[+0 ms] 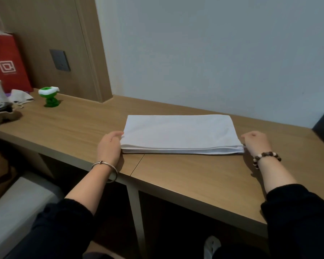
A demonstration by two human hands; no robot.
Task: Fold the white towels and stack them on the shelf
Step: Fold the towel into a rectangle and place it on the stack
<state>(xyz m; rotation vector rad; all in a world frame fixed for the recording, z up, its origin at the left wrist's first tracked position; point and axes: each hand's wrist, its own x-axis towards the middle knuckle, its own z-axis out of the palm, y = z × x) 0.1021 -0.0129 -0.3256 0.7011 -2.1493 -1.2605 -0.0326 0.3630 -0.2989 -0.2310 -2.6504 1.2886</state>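
Flanking one folded white towel [178, 131], two hands, left hand [109, 146] gripping its end, right hand [256, 143] curled, grip unclear

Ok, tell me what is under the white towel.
The white towel lies flat on the wooden table, whose seam meets its near edge. Stacked folded layers show along that edge. Whether anything lies beneath the towel is hidden.

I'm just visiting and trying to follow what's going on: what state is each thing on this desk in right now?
white towel: folded flat in layers, lying on the desk
left hand: holds the towel's left end
right hand: fingers curled at the towel's right corner; hold unclear
red paper bag: upright
green toy: standing upright
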